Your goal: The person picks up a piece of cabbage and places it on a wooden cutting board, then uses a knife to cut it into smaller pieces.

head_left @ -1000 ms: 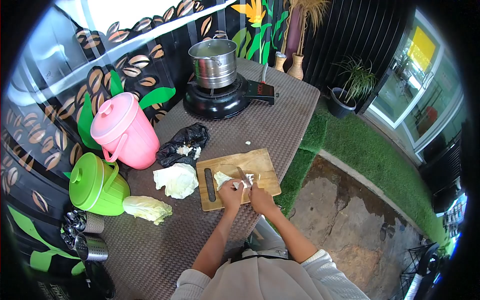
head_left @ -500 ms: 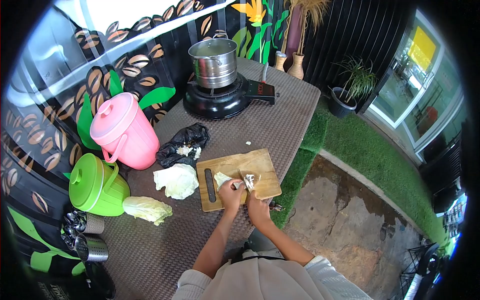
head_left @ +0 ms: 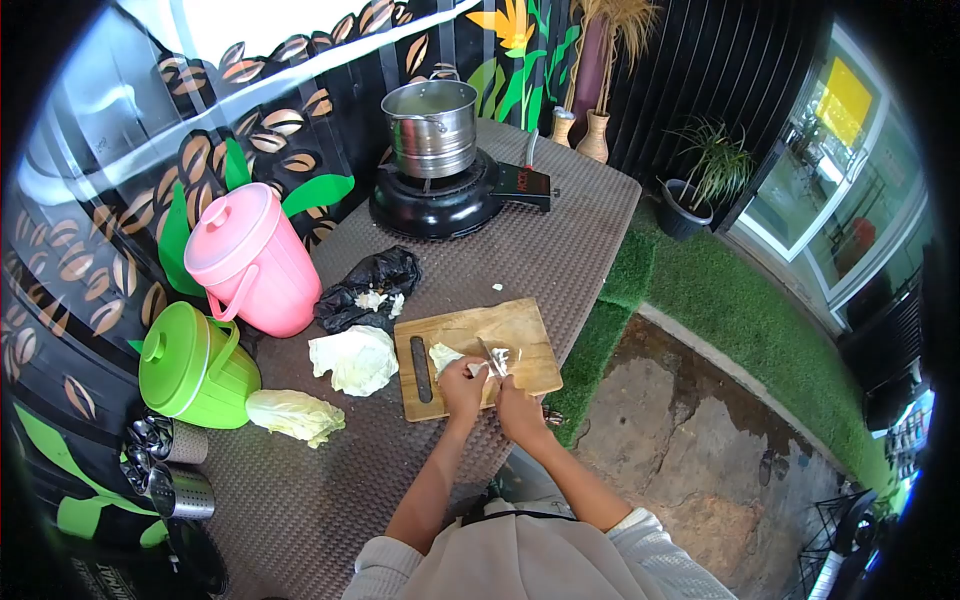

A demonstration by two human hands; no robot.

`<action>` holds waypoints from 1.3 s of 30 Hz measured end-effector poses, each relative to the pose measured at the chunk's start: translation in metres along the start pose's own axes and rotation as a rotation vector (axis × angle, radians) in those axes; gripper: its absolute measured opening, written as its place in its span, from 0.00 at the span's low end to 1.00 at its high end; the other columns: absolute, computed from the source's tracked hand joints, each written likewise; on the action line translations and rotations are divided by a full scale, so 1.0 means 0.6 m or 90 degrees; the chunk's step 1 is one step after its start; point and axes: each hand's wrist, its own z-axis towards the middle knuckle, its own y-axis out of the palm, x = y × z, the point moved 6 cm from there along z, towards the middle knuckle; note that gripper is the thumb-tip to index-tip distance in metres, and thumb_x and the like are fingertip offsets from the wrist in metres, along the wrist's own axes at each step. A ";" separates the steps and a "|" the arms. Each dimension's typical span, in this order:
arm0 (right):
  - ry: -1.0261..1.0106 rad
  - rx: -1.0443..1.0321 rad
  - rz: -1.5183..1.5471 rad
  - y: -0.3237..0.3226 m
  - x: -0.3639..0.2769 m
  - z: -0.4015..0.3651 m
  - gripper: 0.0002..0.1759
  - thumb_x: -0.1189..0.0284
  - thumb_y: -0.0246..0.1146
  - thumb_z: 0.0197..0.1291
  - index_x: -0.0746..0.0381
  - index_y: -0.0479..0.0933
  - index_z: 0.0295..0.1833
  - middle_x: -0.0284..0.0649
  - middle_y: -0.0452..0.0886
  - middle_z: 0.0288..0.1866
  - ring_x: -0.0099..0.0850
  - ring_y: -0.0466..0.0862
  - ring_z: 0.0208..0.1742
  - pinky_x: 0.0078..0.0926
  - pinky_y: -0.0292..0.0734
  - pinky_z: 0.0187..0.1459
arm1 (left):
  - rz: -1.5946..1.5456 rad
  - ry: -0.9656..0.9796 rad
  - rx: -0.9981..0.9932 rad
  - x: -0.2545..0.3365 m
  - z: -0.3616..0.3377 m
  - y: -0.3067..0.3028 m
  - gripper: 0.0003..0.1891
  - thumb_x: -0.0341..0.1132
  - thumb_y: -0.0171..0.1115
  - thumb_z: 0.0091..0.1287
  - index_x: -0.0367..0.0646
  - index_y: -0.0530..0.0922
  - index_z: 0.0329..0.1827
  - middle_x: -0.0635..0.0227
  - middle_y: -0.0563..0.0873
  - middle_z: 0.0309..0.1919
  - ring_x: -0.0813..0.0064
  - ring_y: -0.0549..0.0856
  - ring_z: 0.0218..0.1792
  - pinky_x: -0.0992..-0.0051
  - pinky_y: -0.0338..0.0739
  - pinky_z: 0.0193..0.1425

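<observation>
On the wooden cutting board (head_left: 530,325), my left hand (head_left: 461,388) is closed over a piece of cabbage (head_left: 443,355), part of which sticks out past the fingers. My right hand (head_left: 520,408) grips a knife (head_left: 489,353), its blade lying just right of the left fingers. Small cut cabbage bits (head_left: 502,357) lie beside the blade. Left of the board sit a large pale cabbage leaf piece (head_left: 354,361) and a longer cabbage piece (head_left: 296,417).
Behind the board are a black plastic bag (head_left: 375,285) with scraps and a steel pot (head_left: 432,135) on a black gas stove (head_left: 436,205). A pink lidded bucket (head_left: 262,265), a green lidded bucket (head_left: 205,370) and steel utensil holders (head_left: 183,492) stand at the left.
My right hand has shifted slightly with the knife, whose blade now sits a little further right and more tilted. My left hand stays nearly in place on the cabbage.
</observation>
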 end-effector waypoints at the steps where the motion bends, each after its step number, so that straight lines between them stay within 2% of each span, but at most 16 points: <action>1: 0.001 -0.002 0.000 0.012 0.004 -0.001 0.13 0.69 0.51 0.65 0.69 0.65 0.46 0.63 0.80 0.33 0.59 0.81 0.36 0.54 0.76 0.40 | 0.019 0.031 0.004 0.001 0.001 0.000 0.07 0.27 0.69 0.52 0.36 0.84 0.33 0.67 0.80 0.18 0.81 0.74 0.17 0.77 0.66 0.21; 2: -0.030 0.063 -0.054 0.016 0.005 -0.001 0.11 0.70 0.53 0.62 0.68 0.66 0.44 0.59 0.81 0.31 0.54 0.83 0.34 0.48 0.79 0.37 | 0.039 0.062 0.006 0.002 0.000 0.001 0.06 0.25 0.69 0.54 0.35 0.84 0.34 0.70 0.80 0.17 0.87 0.74 0.16 0.81 0.66 0.19; 3: -0.059 0.130 -0.108 0.018 0.004 -0.001 0.09 0.72 0.55 0.60 0.66 0.66 0.42 0.55 0.82 0.28 0.49 0.85 0.32 0.42 0.81 0.33 | 0.040 0.062 0.003 -0.006 0.001 0.005 0.06 0.25 0.69 0.54 0.35 0.84 0.34 0.70 0.80 0.17 0.87 0.74 0.16 0.81 0.66 0.19; 6: -0.090 0.221 -0.211 0.030 -0.002 0.003 0.09 0.72 0.53 0.61 0.65 0.65 0.43 0.51 0.82 0.25 0.46 0.86 0.29 0.41 0.82 0.31 | -0.024 0.073 0.004 -0.011 0.007 0.009 0.07 0.26 0.69 0.53 0.35 0.84 0.34 0.70 0.80 0.16 0.89 0.72 0.15 0.81 0.63 0.17; 7: -0.089 0.225 -0.211 0.029 -0.005 0.005 0.09 0.72 0.53 0.61 0.65 0.65 0.43 0.51 0.82 0.25 0.46 0.86 0.29 0.41 0.82 0.31 | -0.041 0.041 -0.002 -0.012 0.006 0.009 0.07 0.27 0.69 0.52 0.37 0.85 0.33 0.67 0.80 0.18 0.83 0.72 0.16 0.78 0.64 0.20; 8: -0.063 0.190 -0.191 0.033 -0.003 0.009 0.09 0.71 0.53 0.62 0.65 0.65 0.43 0.50 0.82 0.24 0.46 0.86 0.29 0.41 0.82 0.30 | -0.057 0.008 -0.008 -0.014 0.003 0.008 0.06 0.29 0.69 0.52 0.38 0.85 0.32 0.64 0.80 0.20 0.77 0.72 0.17 0.74 0.65 0.23; 13: -0.042 0.050 -0.127 0.002 -0.007 0.031 0.11 0.69 0.52 0.63 0.66 0.66 0.45 0.50 0.83 0.28 0.47 0.86 0.32 0.41 0.81 0.32 | -0.019 -0.007 -0.020 0.010 -0.003 0.000 0.06 0.26 0.69 0.52 0.36 0.84 0.33 0.62 0.82 0.22 0.77 0.79 0.21 0.77 0.70 0.24; 16: -0.056 -0.067 -0.070 -0.027 -0.013 0.035 0.15 0.73 0.54 0.59 0.72 0.65 0.48 0.60 0.80 0.34 0.56 0.82 0.41 0.47 0.79 0.41 | -0.050 -0.018 -0.009 0.010 -0.004 0.001 0.09 0.25 0.69 0.52 0.35 0.82 0.36 0.62 0.84 0.24 0.77 0.83 0.25 0.78 0.73 0.25; 18: -0.044 -0.052 -0.063 -0.019 -0.011 0.025 0.15 0.74 0.54 0.59 0.72 0.65 0.48 0.61 0.80 0.34 0.55 0.83 0.40 0.47 0.80 0.40 | -0.060 -0.009 0.001 0.007 -0.003 0.002 0.10 0.24 0.69 0.52 0.35 0.82 0.38 0.62 0.84 0.25 0.76 0.85 0.28 0.78 0.75 0.26; 20: -0.031 -0.037 -0.058 -0.004 -0.006 0.010 0.15 0.74 0.54 0.59 0.71 0.65 0.48 0.61 0.80 0.34 0.54 0.83 0.39 0.47 0.80 0.40 | -0.033 0.026 0.028 0.004 -0.001 0.001 0.13 0.26 0.72 0.51 0.35 0.80 0.38 0.70 0.83 0.26 0.85 0.74 0.22 0.80 0.71 0.25; 23: -0.003 0.013 -0.080 0.024 0.002 -0.006 0.14 0.74 0.54 0.60 0.69 0.64 0.48 0.61 0.81 0.33 0.53 0.84 0.37 0.47 0.80 0.38 | -0.118 -0.004 0.011 -0.034 0.002 0.015 0.11 0.25 0.71 0.52 0.35 0.80 0.37 0.72 0.81 0.24 0.86 0.72 0.21 0.81 0.71 0.24; 26: 0.003 0.073 -0.117 0.032 0.007 0.004 0.13 0.73 0.53 0.61 0.68 0.63 0.49 0.60 0.81 0.32 0.52 0.84 0.35 0.47 0.81 0.36 | -0.089 -0.015 -0.007 -0.014 -0.002 0.007 0.10 0.23 0.70 0.53 0.35 0.80 0.37 0.72 0.79 0.22 0.86 0.72 0.21 0.82 0.73 0.24; 30: -0.012 0.003 -0.056 0.003 0.001 0.033 0.14 0.70 0.51 0.63 0.70 0.64 0.48 0.60 0.81 0.32 0.54 0.83 0.36 0.49 0.79 0.38 | 0.011 0.034 0.011 -0.007 -0.006 0.003 0.09 0.22 0.69 0.53 0.34 0.80 0.37 0.69 0.80 0.22 0.85 0.74 0.21 0.80 0.76 0.24; 33: -0.029 -0.027 -0.028 -0.011 0.003 0.029 0.15 0.70 0.51 0.63 0.71 0.65 0.48 0.61 0.81 0.33 0.56 0.83 0.37 0.51 0.78 0.39 | -0.078 -0.041 0.030 -0.032 -0.006 0.009 0.10 0.27 0.71 0.52 0.37 0.81 0.35 0.68 0.79 0.19 0.81 0.74 0.20 0.77 0.69 0.25; 35: -0.025 -0.046 -0.010 -0.011 0.001 0.019 0.15 0.70 0.51 0.63 0.72 0.65 0.48 0.61 0.81 0.33 0.57 0.82 0.37 0.52 0.77 0.40 | -0.044 0.039 0.049 -0.040 -0.002 0.012 0.09 0.24 0.70 0.53 0.35 0.81 0.37 0.67 0.83 0.22 0.82 0.77 0.19 0.82 0.70 0.23; 39: -0.011 0.054 -0.065 0.011 -0.004 -0.006 0.12 0.72 0.55 0.60 0.69 0.67 0.44 0.55 0.82 0.30 0.50 0.85 0.34 0.43 0.81 0.35 | 0.042 0.046 0.048 0.004 -0.006 -0.004 0.09 0.25 0.71 0.52 0.35 0.82 0.36 0.69 0.83 0.21 0.84 0.75 0.18 0.82 0.67 0.22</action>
